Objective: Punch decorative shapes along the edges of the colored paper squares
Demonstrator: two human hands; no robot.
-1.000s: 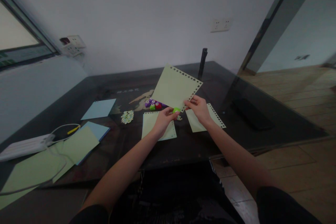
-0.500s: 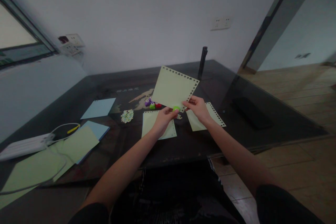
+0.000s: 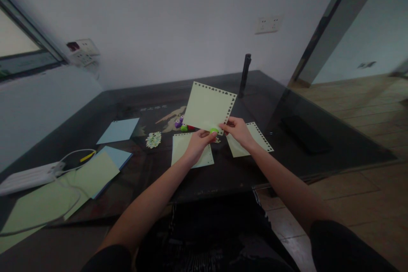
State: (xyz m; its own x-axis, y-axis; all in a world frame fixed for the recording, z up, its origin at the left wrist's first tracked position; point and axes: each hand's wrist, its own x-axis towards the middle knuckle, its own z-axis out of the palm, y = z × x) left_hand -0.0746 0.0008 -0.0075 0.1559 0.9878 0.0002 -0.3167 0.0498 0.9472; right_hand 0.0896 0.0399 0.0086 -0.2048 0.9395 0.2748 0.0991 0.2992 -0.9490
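Pale green sheet [image 3: 208,106] is held raised above the dark table [image 3: 287,153], tilted up and away from both grips. Its lower right corner is pinched by the right hand [image 3: 237,129]. A small green punch [image 3: 213,130] is clamped on the lower edge by the left hand [image 3: 199,142], just beside it.

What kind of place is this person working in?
Probably a room in a home, used for paper craft: a dark glass-topped table against a white wall with a wall socket, wooden floor, and small coloured punches among punched paper sheets.
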